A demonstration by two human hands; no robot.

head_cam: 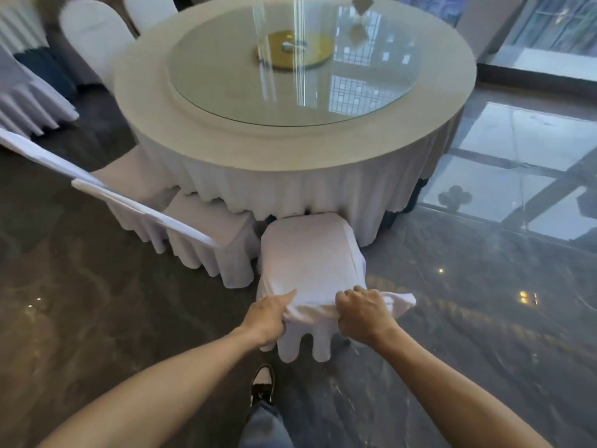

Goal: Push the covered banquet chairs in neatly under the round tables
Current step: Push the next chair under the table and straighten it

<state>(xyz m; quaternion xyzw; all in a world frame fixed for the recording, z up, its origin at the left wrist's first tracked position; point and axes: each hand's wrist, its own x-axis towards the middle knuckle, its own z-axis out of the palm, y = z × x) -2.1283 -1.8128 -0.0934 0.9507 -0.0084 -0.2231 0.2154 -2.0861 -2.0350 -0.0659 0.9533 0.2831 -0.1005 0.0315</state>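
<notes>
A white-covered banquet chair [308, 253] stands right in front of me, its seat's far edge touching the skirt of the round table [200, 137]. My left hand [269, 315] grips the left part of the chair's back top, fingers closed on the white cover. My right hand [363, 313] grips the right part of the same back top. The cloth bunches between my hands, and a loose corner sticks out to the right. The table has a cream top and a glass turntable [290, 79].
Two more covered chairs [206, 227] stand at the table's left side, seats partly under the skirt. Other covered chairs [93, 37] and another skirted table [26, 92] lie far left. The glossy dark floor stretches to windows on the right. My shoe [262, 383] is below the chair.
</notes>
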